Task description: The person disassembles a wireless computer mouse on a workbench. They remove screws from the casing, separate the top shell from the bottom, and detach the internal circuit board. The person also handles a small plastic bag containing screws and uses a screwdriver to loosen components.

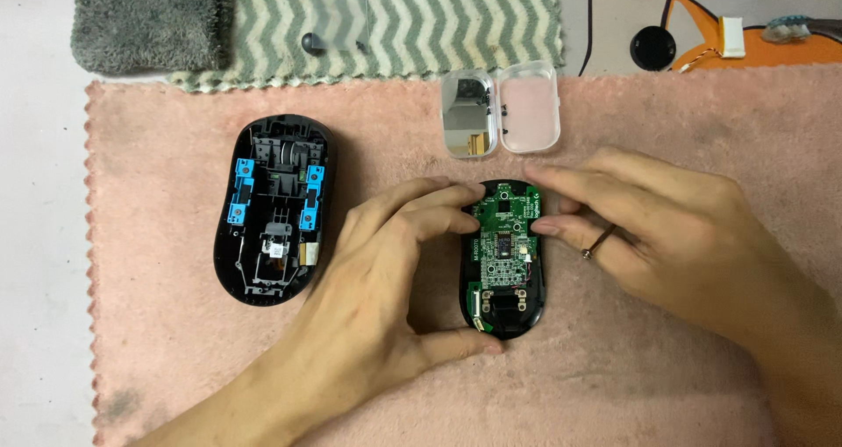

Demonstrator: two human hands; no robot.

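Both hands, left hand [386, 263] and right hand [667, 228], pinch the green circuit board [502, 241] in the mouse's bottom shell [504, 324], apparently seating it; aligning comes next.

Your surface [35, 236] is pale, mostly covered by a pink cloth [614, 386] with a scalloped edge. Above it you have a green-and-white zigzag towel [438, 26] and a grey plush cloth [145, 21] side by side. At the upper right lies a white mat with an orange figure [763, 48]; a black round part [652, 48] rests there.
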